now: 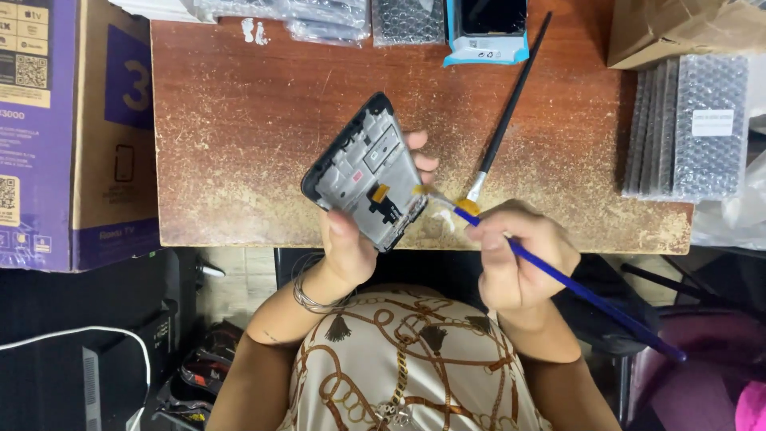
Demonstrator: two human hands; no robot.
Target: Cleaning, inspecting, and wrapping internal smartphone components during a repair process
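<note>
Worn reddish-brown wood forms the surface of the table (239, 144), over whose near edge both hands work. The left hand (351, 239) is closed around a phone display frame (365, 172), thumb across the lower edge on the exposed side and fingertips showing past the right edge from behind. The frame is held clear of the table, tilted with its top end toward the upper left, and its inner side faces the camera: grey metal, a black rim, a small orange flex tab and a black connector strip near the lower end. The right hand (519, 255) grips a blue-handled brush (558, 275) in a pen-like hold, fingers closed on the handle just behind the orange ferrule. The handle runs down and to the right past the wrist; the bristle tip touches the lower right edge of the frame, beside the orange tab. A second brush (507, 112), with a black handle and a metal ferrule, lies on the table just beyond the right hand, its handle pointing away toward the far edge. A blue-edged phone package (487, 32) and several bubble-wrapped parts (407, 20) lie along the far edge. A stack of bubble-wrapped panels (690, 128) stands at the right end of the table, and a purple cardboard box (56, 128) sits at the left.
</note>
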